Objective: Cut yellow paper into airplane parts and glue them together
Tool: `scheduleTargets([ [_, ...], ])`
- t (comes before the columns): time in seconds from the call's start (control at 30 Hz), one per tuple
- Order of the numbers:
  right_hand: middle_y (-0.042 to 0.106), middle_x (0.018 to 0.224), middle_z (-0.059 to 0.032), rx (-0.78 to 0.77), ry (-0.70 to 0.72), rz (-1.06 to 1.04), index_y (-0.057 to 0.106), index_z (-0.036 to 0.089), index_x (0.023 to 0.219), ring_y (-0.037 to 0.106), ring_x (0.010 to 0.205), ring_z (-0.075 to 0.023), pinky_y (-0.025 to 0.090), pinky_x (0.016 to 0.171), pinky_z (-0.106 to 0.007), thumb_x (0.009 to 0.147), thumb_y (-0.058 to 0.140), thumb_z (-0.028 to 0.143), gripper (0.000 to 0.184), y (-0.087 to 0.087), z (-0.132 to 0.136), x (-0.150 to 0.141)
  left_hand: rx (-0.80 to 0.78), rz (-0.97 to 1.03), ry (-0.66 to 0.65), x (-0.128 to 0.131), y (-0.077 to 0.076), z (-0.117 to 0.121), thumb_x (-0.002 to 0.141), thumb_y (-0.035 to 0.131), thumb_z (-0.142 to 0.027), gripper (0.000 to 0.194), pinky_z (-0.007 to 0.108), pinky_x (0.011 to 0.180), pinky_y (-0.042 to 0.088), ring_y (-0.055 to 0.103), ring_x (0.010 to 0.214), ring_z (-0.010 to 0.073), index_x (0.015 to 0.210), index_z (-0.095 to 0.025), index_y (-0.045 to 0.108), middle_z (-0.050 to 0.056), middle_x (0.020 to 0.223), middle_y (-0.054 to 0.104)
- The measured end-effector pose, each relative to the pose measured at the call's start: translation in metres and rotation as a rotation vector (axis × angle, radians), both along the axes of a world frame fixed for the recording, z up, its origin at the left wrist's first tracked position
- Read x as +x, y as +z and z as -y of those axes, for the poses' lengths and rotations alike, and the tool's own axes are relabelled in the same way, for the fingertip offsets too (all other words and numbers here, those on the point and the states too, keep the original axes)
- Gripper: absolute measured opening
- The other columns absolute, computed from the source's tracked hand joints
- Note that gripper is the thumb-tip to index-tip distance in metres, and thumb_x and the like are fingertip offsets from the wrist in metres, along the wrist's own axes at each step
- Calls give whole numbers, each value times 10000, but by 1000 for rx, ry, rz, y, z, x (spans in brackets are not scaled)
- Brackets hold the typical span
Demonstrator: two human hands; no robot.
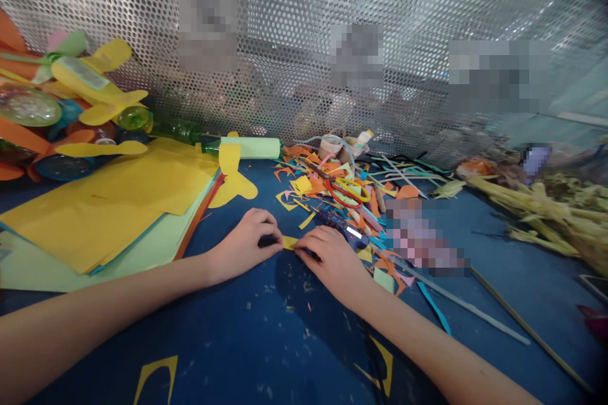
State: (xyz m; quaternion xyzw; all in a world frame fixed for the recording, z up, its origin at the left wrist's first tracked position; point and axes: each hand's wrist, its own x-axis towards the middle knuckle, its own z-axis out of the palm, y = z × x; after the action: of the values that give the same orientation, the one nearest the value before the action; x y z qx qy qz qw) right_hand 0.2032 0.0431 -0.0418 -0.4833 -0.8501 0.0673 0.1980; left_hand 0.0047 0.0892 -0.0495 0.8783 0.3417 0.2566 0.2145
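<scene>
So, left hand [247,238] and right hand [335,261] pinch the yellow strip [288,242] at 2 ends over the bench [228,329], fingers closed narrow on it, in what looks like a shaping step, and the next move seems to call for light, even pressure.

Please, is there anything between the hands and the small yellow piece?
Nothing visible. The left hand and right hand hold the small yellow piece at opposite ends; the paper scraps lie beyond, not between.
</scene>
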Motion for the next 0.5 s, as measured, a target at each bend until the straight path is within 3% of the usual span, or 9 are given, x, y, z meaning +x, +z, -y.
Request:
scheduleTargets([
  [0.27,599,806,-35,4,-71,43,586,179,798,538,829,-185,421,771,-347,833,531,181,65,-1,1,-3,52,8,76,3,-4,3,766,584,-198,60,337,832,403,478,886,182,716,-168,570,24,854,526],
  [0.5,588,830,-39,15,-138,38,571,187,765,537,833,-188,435,738,-341,820,538,196,65,-1,-1,-6,42,-17,32,3,-1,3,785,557,-158,42,342,863,378,465,916,181,803,-186,583,23,901,511],
])
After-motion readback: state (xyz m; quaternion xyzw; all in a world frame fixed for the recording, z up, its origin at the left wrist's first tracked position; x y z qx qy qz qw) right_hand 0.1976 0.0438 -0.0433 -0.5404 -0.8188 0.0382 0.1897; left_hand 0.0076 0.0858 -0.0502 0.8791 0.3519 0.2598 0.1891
